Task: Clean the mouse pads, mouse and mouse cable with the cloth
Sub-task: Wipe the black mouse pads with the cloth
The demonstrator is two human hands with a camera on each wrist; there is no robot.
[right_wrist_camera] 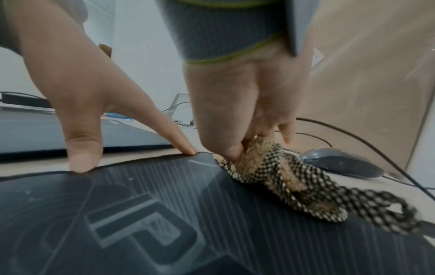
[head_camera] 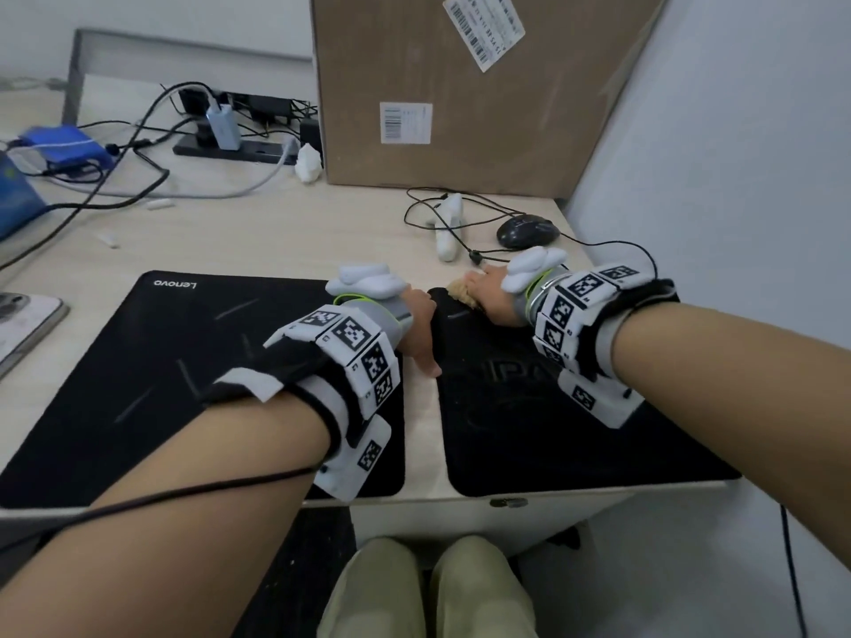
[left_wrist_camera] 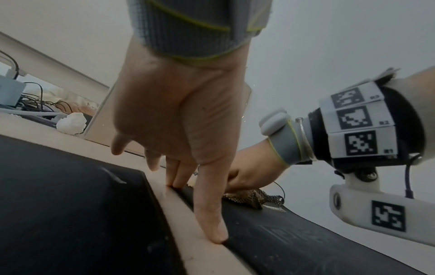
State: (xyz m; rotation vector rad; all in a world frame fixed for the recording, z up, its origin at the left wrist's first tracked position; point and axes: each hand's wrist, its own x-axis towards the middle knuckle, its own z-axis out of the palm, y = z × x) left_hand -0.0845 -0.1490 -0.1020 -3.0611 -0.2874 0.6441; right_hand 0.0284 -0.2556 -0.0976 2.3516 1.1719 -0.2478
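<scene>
Two black mouse pads lie side by side on the desk: a Lenovo pad (head_camera: 161, 361) on the left and a printed pad (head_camera: 529, 430) on the right. My left hand (head_camera: 421, 329) presses straight fingers (left_wrist_camera: 212, 214) on the left edge of the right pad (left_wrist_camera: 306, 241). My right hand (head_camera: 495, 292) pinches a tan and black checked cloth (right_wrist_camera: 277, 173) against the far corner of that pad (right_wrist_camera: 141, 214). The cloth (head_camera: 460, 290) barely shows in the head view. A black mouse (head_camera: 527, 231) and its cable (head_camera: 612, 244) lie behind the right hand.
A big cardboard box (head_camera: 460, 85) stands at the back of the desk. White plastic pieces (head_camera: 449, 227) lie beside the mouse. A power strip (head_camera: 230, 147) with tangled cables and a blue device (head_camera: 64, 145) sit at the back left. A wall (head_camera: 737, 154) borders the right.
</scene>
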